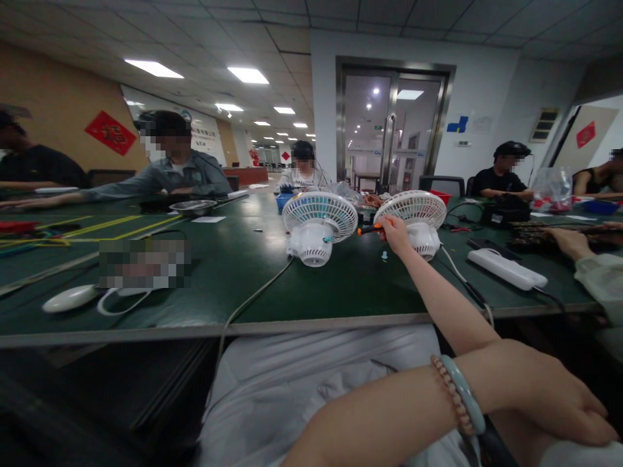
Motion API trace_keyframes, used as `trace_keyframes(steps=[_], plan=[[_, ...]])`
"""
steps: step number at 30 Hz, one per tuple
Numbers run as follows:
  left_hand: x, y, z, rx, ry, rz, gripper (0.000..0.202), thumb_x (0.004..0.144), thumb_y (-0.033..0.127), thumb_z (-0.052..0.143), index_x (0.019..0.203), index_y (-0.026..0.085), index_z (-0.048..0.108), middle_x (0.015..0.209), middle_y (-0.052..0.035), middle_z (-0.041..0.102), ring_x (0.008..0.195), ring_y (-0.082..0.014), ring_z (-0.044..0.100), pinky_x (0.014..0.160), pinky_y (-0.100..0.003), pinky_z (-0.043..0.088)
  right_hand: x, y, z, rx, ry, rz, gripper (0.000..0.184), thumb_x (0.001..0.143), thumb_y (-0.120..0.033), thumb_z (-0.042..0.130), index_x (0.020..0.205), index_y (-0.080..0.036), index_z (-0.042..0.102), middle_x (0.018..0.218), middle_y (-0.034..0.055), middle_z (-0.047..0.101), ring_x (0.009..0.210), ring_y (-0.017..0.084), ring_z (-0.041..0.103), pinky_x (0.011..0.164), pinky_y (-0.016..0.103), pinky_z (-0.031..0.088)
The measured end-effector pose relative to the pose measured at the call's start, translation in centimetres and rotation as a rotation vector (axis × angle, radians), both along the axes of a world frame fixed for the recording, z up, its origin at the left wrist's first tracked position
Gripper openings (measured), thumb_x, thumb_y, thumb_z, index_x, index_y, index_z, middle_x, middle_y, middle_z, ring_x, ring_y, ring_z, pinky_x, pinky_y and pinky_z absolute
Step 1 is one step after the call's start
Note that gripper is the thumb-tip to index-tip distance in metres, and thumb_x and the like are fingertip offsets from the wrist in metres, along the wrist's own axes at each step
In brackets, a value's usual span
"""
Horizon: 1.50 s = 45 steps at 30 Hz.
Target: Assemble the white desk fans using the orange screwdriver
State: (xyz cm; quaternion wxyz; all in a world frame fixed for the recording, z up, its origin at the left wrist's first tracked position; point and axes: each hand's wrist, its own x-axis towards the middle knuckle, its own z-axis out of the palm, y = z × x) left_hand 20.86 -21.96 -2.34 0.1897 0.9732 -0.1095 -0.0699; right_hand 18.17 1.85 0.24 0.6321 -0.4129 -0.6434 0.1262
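Note:
My right hand (395,235) is closed around an orange-and-black handled tool (370,229), apparently a screwdriver; its tip cannot be made out. It is stretched out over the table in front of a white fan (422,239). Left of it sits a second white fan (314,245), its motor housing towards me and a small teal part (328,239) on its side. A small pale-blue piece (384,255) lies on the table below my right hand. My left hand (545,392), with bracelets at the wrist, crosses to the lower right, fingers curled over my right arm near the elbow.
The green table (272,295) holds a white power strip (507,268), a dark phone (494,248) and a white oval object (71,299). A fan cord (257,295) hangs over the front edge. Several people sit around; a sleeved arm (596,275) works at the right.

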Motion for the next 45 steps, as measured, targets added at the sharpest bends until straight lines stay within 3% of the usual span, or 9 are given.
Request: trace_keyframes(steps=[3,10,14,17,21,26,33,39,45], plan=[[0.1,-0.1,0.0,0.131,0.016,0.136,0.041,0.070,0.054,0.041,0.071,0.022,0.067,0.089,-0.0027,0.067,0.084,-0.0223,0.061,0.058,-0.033,0.043,-0.1,0.1,0.0,0.010,0.007,0.006,0.032,0.081,-0.038,0.044,0.056,-0.020,0.047,0.038,-0.0055,0.042,0.039,0.010,0.042,0.049,0.024,0.035],[-1.7,0.8,0.8,0.124,-0.194,-0.240,0.017,0.072,0.027,0.054,0.079,0.031,0.068,0.079,0.0019,0.065,0.087,-0.0123,0.058,0.074,-0.022,0.042,0.0,0.1,-0.2,0.014,0.005,0.008,0.030,0.080,-0.039,0.044,0.058,-0.020,0.049,0.038,-0.0061,0.042,0.037,0.010,0.041,0.048,0.024,0.034],[-2.7,0.0,0.1,0.090,-0.228,-0.051,0.023,0.077,0.035,0.047,0.064,0.022,0.060,0.079,0.0006,0.062,0.084,-0.0125,0.058,0.070,-0.023,0.043,-0.1,-0.1,0.0,0.010,0.004,0.019,0.030,0.080,-0.039,0.045,0.058,-0.020,0.049,0.039,-0.0058,0.042,0.038,0.010,0.041,0.048,0.024,0.034],[-2.6,-0.3,-0.2,0.047,-0.156,0.051,0.027,0.078,0.043,0.044,0.068,0.021,0.057,0.079,0.0021,0.063,0.076,-0.0139,0.060,0.061,-0.025,0.042,-0.2,-0.2,0.2,0.027,0.003,0.000,0.031,0.080,-0.040,0.044,0.056,-0.020,0.047,0.039,-0.0053,0.042,0.039,0.010,0.041,0.049,0.024,0.034],[-2.5,-0.4,-0.2,0.090,-0.135,0.058,0.032,0.079,0.047,0.041,0.068,0.021,0.057,0.080,0.0006,0.064,0.074,-0.0156,0.060,0.058,-0.027,0.040,-0.3,-0.2,0.2,0.021,0.001,-0.008,0.031,0.080,-0.040,0.043,0.057,-0.020,0.048,0.039,-0.0056,0.042,0.039,0.010,0.041,0.050,0.025,0.035],[-4.0,-0.8,-0.9,0.197,-0.386,0.154,0.040,0.081,0.050,0.039,0.066,0.018,0.058,0.081,-0.0041,0.064,0.085,-0.0180,0.057,0.070,-0.030,0.042,-0.1,-0.4,0.1,0.003,-0.016,-0.002,0.029,0.080,-0.039,0.043,0.059,-0.020,0.049,0.039,-0.0058,0.042,0.039,0.010,0.041,0.050,0.024,0.035],[-5.1,-1.2,-1.3,0.115,-0.482,0.025,0.030,0.085,0.035,0.039,0.097,0.016,0.057,0.100,-0.0031,0.060,0.091,-0.0104,0.054,0.083,-0.019,0.040,-0.1,-0.8,0.3,0.003,-0.022,0.013,0.031,0.080,-0.041,0.044,0.058,-0.019,0.049,0.039,-0.0055,0.042,0.039,0.010,0.041,0.048,0.024,0.034],[-5.5,-1.0,-1.5,0.179,-0.426,0.154,0.034,0.084,0.045,0.036,0.079,0.018,0.057,0.086,-0.0015,0.062,0.083,-0.0133,0.057,0.063,-0.025,0.041,-0.4,-0.5,0.3,-0.002,0.008,-0.007,0.030,0.079,-0.042,0.043,0.062,-0.020,0.051,0.039,-0.0059,0.042,0.038,0.011,0.042,0.048,0.024,0.035],[-5.7,-0.5,-2.0,0.204,-0.525,0.083,0.043,0.088,0.047,0.025,0.105,0.020,0.055,0.113,-0.0021,0.059,0.108,-0.0134,0.050,0.091,-0.027,0.037,-0.1,-0.3,0.0,-0.020,0.003,0.018,0.029,0.078,-0.042,0.044,0.062,-0.020,0.051,0.040,-0.0059,0.042,0.037,0.010,0.041,0.046,0.024,0.034]])
